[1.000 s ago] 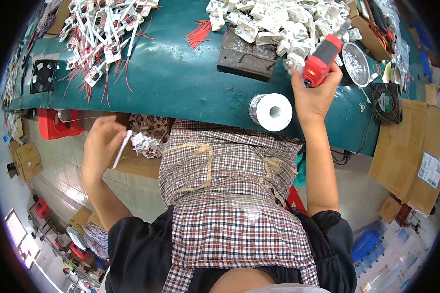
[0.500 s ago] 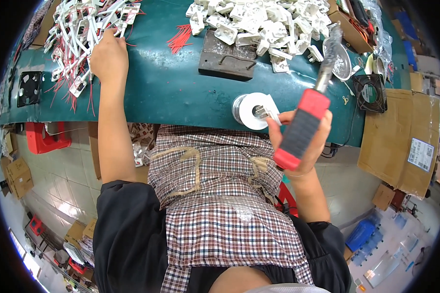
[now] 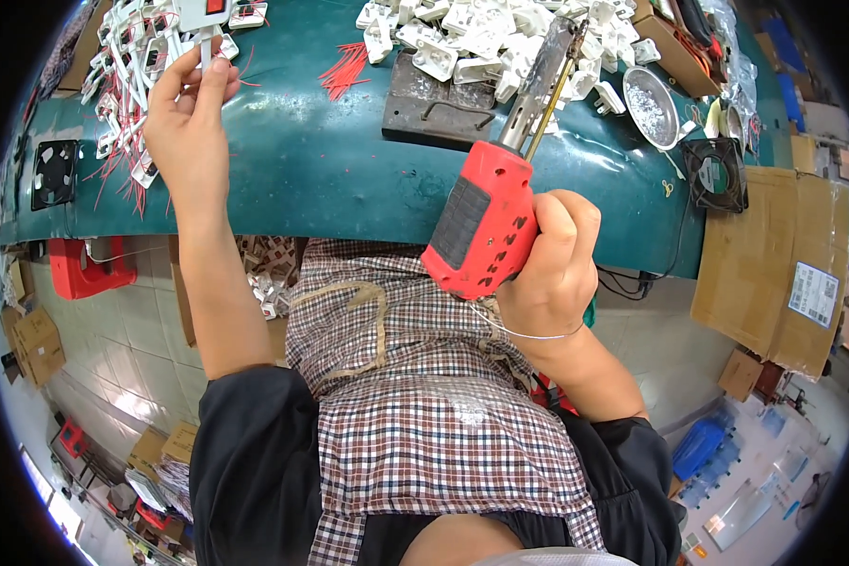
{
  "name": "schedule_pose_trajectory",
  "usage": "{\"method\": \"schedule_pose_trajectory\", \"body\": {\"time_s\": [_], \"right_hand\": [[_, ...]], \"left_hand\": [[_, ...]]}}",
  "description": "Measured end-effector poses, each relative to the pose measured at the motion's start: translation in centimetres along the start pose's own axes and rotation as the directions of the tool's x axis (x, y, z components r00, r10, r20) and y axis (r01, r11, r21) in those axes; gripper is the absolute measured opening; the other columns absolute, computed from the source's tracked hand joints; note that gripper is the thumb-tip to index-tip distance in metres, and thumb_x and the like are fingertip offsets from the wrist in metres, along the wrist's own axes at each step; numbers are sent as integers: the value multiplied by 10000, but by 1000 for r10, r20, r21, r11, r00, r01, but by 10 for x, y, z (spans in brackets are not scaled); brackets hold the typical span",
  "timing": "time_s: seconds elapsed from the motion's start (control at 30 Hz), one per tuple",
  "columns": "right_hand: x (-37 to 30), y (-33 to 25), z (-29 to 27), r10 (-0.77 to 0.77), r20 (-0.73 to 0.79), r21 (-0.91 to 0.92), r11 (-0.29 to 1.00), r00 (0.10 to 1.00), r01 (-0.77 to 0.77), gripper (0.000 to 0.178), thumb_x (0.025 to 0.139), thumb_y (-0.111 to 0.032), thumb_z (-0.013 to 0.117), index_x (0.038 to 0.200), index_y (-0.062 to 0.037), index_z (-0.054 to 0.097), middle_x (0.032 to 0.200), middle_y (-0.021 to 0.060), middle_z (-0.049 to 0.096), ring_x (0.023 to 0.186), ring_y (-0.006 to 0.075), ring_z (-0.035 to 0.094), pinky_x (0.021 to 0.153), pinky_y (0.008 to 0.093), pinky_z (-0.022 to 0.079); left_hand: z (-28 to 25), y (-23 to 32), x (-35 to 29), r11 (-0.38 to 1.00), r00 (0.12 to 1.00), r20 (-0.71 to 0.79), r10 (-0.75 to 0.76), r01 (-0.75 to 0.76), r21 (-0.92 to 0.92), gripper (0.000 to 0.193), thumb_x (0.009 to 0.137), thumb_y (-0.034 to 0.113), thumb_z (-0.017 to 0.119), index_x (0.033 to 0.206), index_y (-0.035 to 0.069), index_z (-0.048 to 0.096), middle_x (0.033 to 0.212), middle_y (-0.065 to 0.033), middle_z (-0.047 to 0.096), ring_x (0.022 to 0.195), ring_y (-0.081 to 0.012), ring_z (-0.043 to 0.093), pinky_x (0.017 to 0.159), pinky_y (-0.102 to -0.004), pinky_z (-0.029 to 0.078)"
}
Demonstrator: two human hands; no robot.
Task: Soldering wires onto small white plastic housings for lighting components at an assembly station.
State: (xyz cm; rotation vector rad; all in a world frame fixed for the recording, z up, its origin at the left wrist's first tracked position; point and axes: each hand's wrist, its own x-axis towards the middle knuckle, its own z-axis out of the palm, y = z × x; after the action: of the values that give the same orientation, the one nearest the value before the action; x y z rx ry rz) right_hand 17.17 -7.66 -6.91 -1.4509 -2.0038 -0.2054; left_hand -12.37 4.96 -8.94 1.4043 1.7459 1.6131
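In the head view, your left hand (image 3: 191, 123) pinches a white plastic piece with a red switch (image 3: 199, 14) by its narrow stem, beside the white, red-wired pile (image 3: 134, 71). Your right hand (image 3: 555, 269) wraps closed around a red-and-black soldering gun (image 3: 496, 203) over the green tabletop's (image 3: 297, 203) edge.

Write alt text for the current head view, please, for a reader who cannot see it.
A person's right hand holds a red and black tool at a green table; the left hand holds a white part by its stem. White pieces and red wires lie farther back.
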Motion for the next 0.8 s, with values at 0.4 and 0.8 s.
{"method": "schedule_pose_trajectory", "body": {"time_s": [0.4,0.8], "right_hand": [[-6,17,-25,177,209,316,919,962,-238,636,720,-32,891,1216,1,493,1096,130,640,1000,257,634,834,351,538],[-19,39,-1,92,185,460,872,978,-170,713,692,-53,911,1287,-12,521,1185,131,604,991,255,593,866,350,507]], "left_hand": [[16,50,-118,794,760,606,-235,510,-331,191,1022,179,525,1159,47,530,868,-45,614,514,2,314,455,-178,233],[19,74,-120,473,299,920,-252,868,-153,527,989,173,430,1460,-63,410,744,-16,547,477,-10,298,447,-162,242]]}}
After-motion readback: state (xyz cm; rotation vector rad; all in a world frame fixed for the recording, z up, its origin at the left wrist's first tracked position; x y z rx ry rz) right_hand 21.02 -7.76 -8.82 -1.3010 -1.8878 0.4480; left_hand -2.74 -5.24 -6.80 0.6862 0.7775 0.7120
